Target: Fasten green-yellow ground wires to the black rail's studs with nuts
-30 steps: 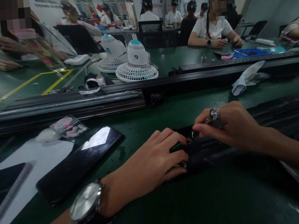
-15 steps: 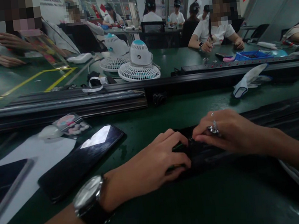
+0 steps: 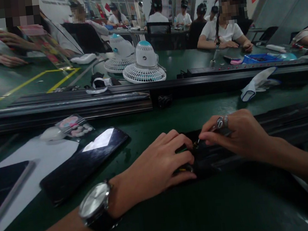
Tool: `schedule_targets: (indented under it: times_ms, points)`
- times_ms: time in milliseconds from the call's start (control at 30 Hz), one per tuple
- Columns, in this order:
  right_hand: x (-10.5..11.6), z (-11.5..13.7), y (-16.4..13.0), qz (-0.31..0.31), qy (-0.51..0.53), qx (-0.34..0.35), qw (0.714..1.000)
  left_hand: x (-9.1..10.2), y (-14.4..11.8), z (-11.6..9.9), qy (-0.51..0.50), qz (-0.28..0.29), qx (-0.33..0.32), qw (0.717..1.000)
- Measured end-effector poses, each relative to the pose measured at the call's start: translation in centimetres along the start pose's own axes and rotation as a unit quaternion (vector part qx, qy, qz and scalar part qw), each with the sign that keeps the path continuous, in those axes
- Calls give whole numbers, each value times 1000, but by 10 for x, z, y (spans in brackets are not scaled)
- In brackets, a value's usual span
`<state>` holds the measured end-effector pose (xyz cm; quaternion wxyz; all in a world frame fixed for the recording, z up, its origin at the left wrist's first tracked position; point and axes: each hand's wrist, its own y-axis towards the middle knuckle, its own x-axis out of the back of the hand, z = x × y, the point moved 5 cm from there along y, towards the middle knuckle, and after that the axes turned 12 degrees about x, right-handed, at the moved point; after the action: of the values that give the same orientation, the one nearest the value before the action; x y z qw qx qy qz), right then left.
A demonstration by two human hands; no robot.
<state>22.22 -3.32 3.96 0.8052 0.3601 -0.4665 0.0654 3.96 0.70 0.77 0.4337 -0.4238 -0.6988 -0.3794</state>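
Note:
My left hand (image 3: 165,160) is curled over the end of a long black bar (image 3: 219,162) on the green table, its fingers gripping both sides. Bits of green and yellow show beneath those fingers, but what they belong to is mostly hidden. Just right of it, my right hand (image 3: 234,132) pinches a thin tool with a shiny metal tip (image 3: 199,141). The tip points at a small brassy part (image 3: 195,145) by the left fingertips. Most of the tool is covered by the hand, so its exact kind cannot be made out.
A dark phone (image 3: 84,165) and a white sheet (image 3: 56,158) with a tablet-like device (image 3: 6,190) lie left. Black rails (image 3: 100,108) cross the table beyond. Behind them are white fans (image 3: 145,67); a white glove (image 3: 256,84) lies right. Several people sit at tables.
My right hand has tilted and drawn back slightly, exposing the thin metal tip. My left hand stays on the bar with almost no shift. Across the table, a person's hands have moved.

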Motion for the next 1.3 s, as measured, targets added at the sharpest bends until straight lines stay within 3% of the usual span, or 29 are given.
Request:
schedule_targets:
  times_ms: [233, 367, 433, 667, 867, 1133, 1233, 1300]
  points:
    - [-5, 1, -1, 12, -2, 21, 1000, -1, 0, -2, -24, 14, 5, 1000]
    - [-2, 7, 0, 120, -4, 119, 985, 6, 0, -1, -102, 67, 24, 992]
    - [3, 6, 0, 144, 7, 122, 982, 9, 0, -1, -115, 85, 24, 989]
    - [11, -2, 3, 22, -1, 13, 1000, 5, 1, -2, -38, 36, 15, 999]
    - [4, 2, 2, -6, -5, -15, 1000, 2, 1, -5, 21, 5, -7, 1000]
    - [-3, 3, 1, -10, 1, -4, 1000, 1, 1, -6, 12, 14, -8, 1000]
    - [-4, 3, 1, 32, -3, 19, 999, 3, 2, -6, -17, 26, 8, 999]
    - [-3, 7, 2, 85, 1, 72, 994, 5, 1, -5, -38, 47, 22, 998]
